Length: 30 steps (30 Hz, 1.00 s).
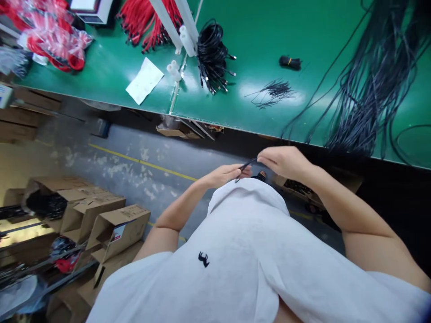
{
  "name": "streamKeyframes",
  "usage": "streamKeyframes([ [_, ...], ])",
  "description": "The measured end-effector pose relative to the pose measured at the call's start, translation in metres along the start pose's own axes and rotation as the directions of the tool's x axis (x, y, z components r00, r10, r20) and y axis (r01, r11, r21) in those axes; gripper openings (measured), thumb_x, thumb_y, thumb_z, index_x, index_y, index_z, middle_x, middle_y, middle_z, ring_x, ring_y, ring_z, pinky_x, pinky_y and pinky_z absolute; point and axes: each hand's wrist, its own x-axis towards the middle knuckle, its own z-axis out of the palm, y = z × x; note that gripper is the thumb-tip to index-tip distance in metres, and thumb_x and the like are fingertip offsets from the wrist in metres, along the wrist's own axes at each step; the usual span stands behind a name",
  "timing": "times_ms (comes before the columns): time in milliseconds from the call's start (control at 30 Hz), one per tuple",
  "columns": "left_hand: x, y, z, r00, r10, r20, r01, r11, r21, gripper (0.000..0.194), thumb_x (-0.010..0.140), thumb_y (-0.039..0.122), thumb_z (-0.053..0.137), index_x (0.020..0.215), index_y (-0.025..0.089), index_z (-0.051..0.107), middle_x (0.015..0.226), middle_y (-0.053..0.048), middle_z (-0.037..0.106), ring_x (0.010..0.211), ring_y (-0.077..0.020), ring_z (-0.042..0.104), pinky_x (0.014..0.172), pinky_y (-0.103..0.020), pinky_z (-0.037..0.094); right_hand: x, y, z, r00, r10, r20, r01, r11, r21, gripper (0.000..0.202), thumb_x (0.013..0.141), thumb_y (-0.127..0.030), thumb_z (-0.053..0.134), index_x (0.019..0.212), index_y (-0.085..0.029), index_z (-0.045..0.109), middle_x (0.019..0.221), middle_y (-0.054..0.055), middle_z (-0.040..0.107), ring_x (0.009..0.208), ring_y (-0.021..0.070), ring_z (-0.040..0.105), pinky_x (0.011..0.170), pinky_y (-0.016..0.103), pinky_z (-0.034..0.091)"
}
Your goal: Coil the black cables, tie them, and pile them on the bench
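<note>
A thin black cable (248, 164) stretches between my two hands, just past the bench's front edge and close to my body. My left hand (229, 174) has its fingers and thumb closed on one stretch of it. My right hand (282, 160) pinches the cable's other side between thumb and fingertips. The ends of this cable are too small to make out. Beyond my right hand, a large heap of loose black cables (360, 98) lies on the bench, some strands hanging at its edge. A small pile of short black ties (278, 91) lies nearer the middle.
The green bench (256, 27) runs across the top. On it are a bundled black tie pack (290, 63), coiled black USB cables (213, 54), a white paper (144, 81), red cables (148, 22) and bagged red cables (57, 36). Cardboard boxes (117, 229) stand at lower left.
</note>
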Motion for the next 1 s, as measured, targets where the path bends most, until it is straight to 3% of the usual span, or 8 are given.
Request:
streamKeyframes([
  [100,0.007,-0.012,0.019,0.986,-0.023,0.165,0.046,0.989,-0.14,0.045,0.081,0.045,0.073,0.111,0.012,0.072,0.082,-0.009,0.071,0.075,-0.0159,0.066,0.074,-0.028,0.053,0.014,0.005,-0.021,0.996,0.055,-0.071,-0.057,0.998,-0.014,0.034,0.098,-0.038,0.044,0.095,-0.02,0.073,0.097,0.006,0.074,0.088,0.0189,0.066,0.068,0.026,0.039],
  [267,-0.003,-0.001,0.008,0.971,-0.107,0.213,0.173,0.931,-0.321,0.037,0.08,0.037,0.073,0.102,0.007,0.073,0.052,0.005,0.045,0.04,-0.0052,0.038,0.041,-0.018,0.039,0.005,0.046,-0.022,0.964,0.187,-0.19,-0.158,0.975,0.157,0.036,0.094,-0.046,0.048,0.095,-0.02,0.074,0.096,0.006,0.074,0.087,0.0196,0.065,0.075,0.029,0.043],
  [333,-0.009,0.009,-0.001,0.987,-0.071,0.141,0.124,0.899,-0.42,0.032,0.086,0.037,0.066,0.097,0.008,0.073,0.044,0.01,0.029,0.031,-0.0023,0.018,0.029,-0.014,0.022,-0.005,0.068,-0.012,0.955,0.243,-0.17,-0.193,0.945,0.264,0.041,0.093,-0.05,0.046,0.094,-0.019,0.073,0.093,0.006,0.073,0.085,0.0187,0.064,0.077,0.029,0.044],
  [467,-0.02,0.028,-0.017,0.982,0.035,-0.188,-0.138,0.811,-0.569,0.037,0.101,0.037,0.042,0.106,0.014,0.07,0.04,0.013,0.015,0.028,-0.0018,-0.004,0.024,-0.012,0.004,-0.037,0.115,0.012,0.87,0.463,-0.17,-0.373,0.843,0.387,0.046,0.09,-0.054,0.043,0.081,-0.018,0.07,0.087,0.007,0.071,0.082,0.0193,0.063,0.08,0.032,0.046],
  [567,-0.025,0.035,-0.023,0.959,-0.014,-0.282,-0.166,0.781,-0.602,0.041,0.104,0.039,0.035,0.114,0.015,0.067,0.039,0.013,0.016,0.026,-0.0025,-0.003,0.024,-0.012,0.002,-0.063,0.134,0.023,0.799,0.579,-0.161,-0.465,0.766,0.444,0.041,0.085,-0.054,0.049,0.084,-0.02,0.07,0.082,0.007,0.068,0.076,0.0199,0.06,0.077,0.034,0.046],
  [700,-0.021,0.039,-0.022,0.952,0.025,-0.304,-0.211,0.772,-0.599,0.046,0.104,0.043,0.033,0.121,0.014,0.065,0.038,0.013,0.019,0.025,-0.0031,0.005,0.024,-0.01,0.008,-0.079,0.131,0.025,0.738,0.637,-0.222,-0.46,0.716,0.524,0.03,0.085,-0.045,0.054,0.094,-0.022,0.07,0.087,0.01,0.069,0.083,0.0224,0.062,0.084,0.036,0.046],
  [867,-0.007,0.036,-0.015,0.976,-0.106,-0.188,-0.023,0.815,-0.579,0.039,0.104,0.034,0.039,0.116,0.009,0.067,0.057,0.003,0.052,0.036,-0.0016,0.038,0.033,-0.008,0.03,-0.069,0.113,0.015,0.812,0.546,-0.204,-0.402,0.778,0.484,0.025,0.087,-0.04,0.059,0.101,-0.024,0.071,0.114,0.011,0.072,0.108,0.0246,0.064,0.1,0.036,0.041],
  [1000,-0.006,0.028,-0.015,0.978,-0.077,-0.192,-0.055,0.799,-0.599,0.036,0.101,0.036,0.046,0.113,0.01,0.068,0.047,0.009,0.036,0.03,-0.0016,0.023,0.03,-0.01,0.021,-0.057,0.113,0.006,0.792,0.579,-0.195,-0.452,0.77,0.451,0.026,0.088,-0.038,0.058,0.102,-0.022,0.074,0.113,0.011,0.072,0.107,0.0236,0.064,0.097,0.034,0.043],
])
